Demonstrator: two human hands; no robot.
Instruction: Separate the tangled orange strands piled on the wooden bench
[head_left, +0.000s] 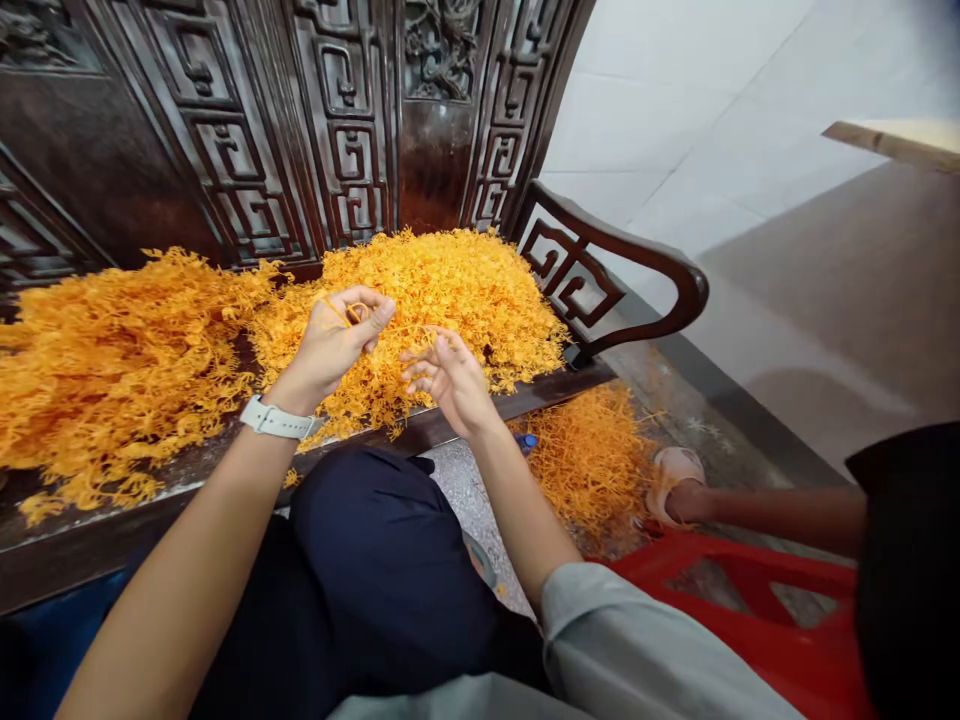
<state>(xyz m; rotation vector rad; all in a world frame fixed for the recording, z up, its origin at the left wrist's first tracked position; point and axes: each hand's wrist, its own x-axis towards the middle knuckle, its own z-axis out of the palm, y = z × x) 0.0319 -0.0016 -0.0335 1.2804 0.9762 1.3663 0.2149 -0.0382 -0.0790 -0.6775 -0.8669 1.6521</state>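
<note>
I'm seeing a dark carved wooden bench (465, 412) carrying two big heaps of orange stringy plastic pieces (112, 360), one left and one centre, with a smaller orange heap on the floor (592, 455) at right. A red plastic stool (750, 610) is sitting lower right, beside another person's arm (765, 505). Left hand (337, 340), white watch (276, 419) on its wrist, is pinching a thin orange strand (341, 312) between thumb and fingers over the centre heap. Right hand (446, 375) is hovering half open just beside it, fingers loosely curled; can't tell if it's holding anything.
</note>
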